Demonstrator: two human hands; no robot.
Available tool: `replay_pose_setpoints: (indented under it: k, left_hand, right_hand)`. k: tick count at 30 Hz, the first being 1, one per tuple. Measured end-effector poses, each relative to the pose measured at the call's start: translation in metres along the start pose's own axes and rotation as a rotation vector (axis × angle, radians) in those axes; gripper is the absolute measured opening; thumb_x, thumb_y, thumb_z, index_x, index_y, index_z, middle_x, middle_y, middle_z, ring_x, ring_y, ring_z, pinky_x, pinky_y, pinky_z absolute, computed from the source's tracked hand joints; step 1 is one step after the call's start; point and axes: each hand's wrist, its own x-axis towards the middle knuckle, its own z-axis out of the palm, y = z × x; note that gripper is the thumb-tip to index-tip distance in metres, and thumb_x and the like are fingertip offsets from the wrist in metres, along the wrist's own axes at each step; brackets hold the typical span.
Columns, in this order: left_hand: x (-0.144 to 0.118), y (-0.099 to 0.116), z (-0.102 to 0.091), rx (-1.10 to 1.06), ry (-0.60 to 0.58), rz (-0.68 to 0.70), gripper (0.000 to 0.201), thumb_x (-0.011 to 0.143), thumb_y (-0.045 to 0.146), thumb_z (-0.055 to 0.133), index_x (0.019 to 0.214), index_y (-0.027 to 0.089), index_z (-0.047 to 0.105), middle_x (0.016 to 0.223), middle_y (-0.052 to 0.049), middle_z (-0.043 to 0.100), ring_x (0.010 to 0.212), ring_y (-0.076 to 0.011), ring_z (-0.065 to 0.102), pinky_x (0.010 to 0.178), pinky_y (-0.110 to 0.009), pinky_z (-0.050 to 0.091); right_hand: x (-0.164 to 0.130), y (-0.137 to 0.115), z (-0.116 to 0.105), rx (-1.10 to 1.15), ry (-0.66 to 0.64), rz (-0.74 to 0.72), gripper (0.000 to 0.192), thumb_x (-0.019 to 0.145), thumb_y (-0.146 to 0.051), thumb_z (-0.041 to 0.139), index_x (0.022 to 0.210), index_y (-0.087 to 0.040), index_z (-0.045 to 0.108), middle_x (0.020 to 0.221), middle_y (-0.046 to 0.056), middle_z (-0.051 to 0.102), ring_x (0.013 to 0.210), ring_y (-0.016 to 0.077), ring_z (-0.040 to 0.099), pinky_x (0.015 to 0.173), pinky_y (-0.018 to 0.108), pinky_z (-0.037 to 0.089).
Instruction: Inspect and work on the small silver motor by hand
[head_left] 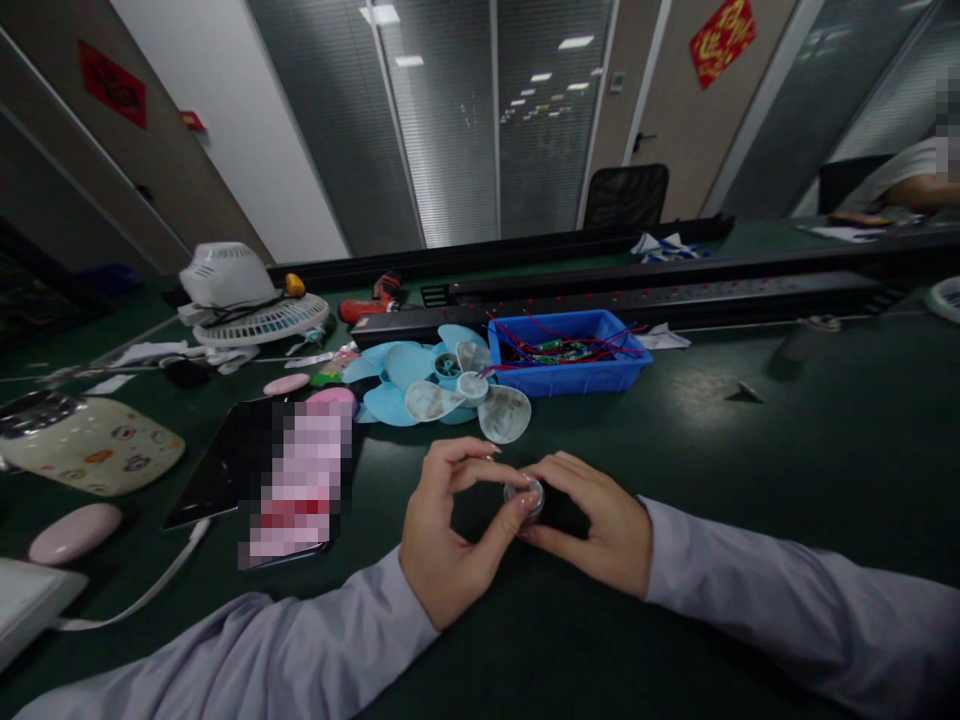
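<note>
Between my two hands is a small round, shiny grey object (535, 497), perhaps a little metal or clear cap; fingers cover much of it. My left hand (457, 530) pinches it with thumb and index finger, the other fingers curled above. My right hand (592, 520) closes on its far side, thumb below and fingers on top. Just beyond my hands lie light blue fan blades (397, 380) and a dusty, paler fan blade (504, 412). Behind them stands a blue bin (577, 378) with red wires and green circuit boards.
To the left are a phone (300, 480), a black tablet (217, 465), a cream patterned container (112, 450) and a pink oval object (75, 532). Farther back sit a white fan (232, 280), an orange power drill (371, 298) and long black rails (675, 290). A person's arm (915, 190) shows far right.
</note>
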Motion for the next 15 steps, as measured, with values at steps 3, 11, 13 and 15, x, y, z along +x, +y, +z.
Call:
replay_pose_setpoints:
  k: [3,11,13,15]
  left_hand:
    - [-0.0013,0.0,-0.0001,0.011,0.036,0.002,0.04,0.076,0.012,0.069,0.107,0.022,0.046,0.092,-0.002,0.066,0.093,-0.0177,0.06,0.088,-0.035,0.042]
    - [0.0053,0.0063,0.0028,-0.02,0.057,-0.135,0.041,0.072,0.016,0.073,0.102,0.023,0.046,0.08,0.002,0.066,0.088,-0.0187,0.061,0.092,-0.039,0.04]
    - [0.0068,0.0055,0.0036,-0.026,0.077,-0.147,0.041,0.071,0.016,0.074,0.1,0.025,0.046,0.083,0.001,0.066,0.087,-0.0185,0.06,0.091,-0.039,0.04]
    - [0.0071,0.0035,0.004,-0.031,0.091,-0.152,0.042,0.07,0.017,0.074,0.099,0.026,0.046,0.086,0.001,0.066,0.086,-0.0182,0.06,0.09,-0.04,0.042]
  right_hand:
    - [0.0006,-0.0006,-0.0004,-0.005,-0.006,0.009,0.028,0.08,-0.023,0.067,0.105,-0.018,0.057,0.093,0.005,0.064,0.085,0.0206,0.056,0.077,0.035,0.044]
    - [-0.0002,0.0014,0.002,0.014,0.009,0.013,0.027,0.08,-0.023,0.066,0.104,-0.018,0.058,0.094,0.005,0.064,0.087,0.0209,0.056,0.078,0.035,0.042]
    - [-0.0003,0.0025,0.0026,0.021,0.014,0.017,0.027,0.079,-0.023,0.067,0.104,-0.016,0.058,0.094,0.005,0.063,0.087,0.021,0.056,0.078,0.035,0.042]
    - [-0.0001,0.0034,0.0032,0.024,0.015,0.018,0.028,0.078,-0.024,0.067,0.103,-0.015,0.059,0.093,0.006,0.063,0.086,0.0211,0.055,0.078,0.035,0.041]
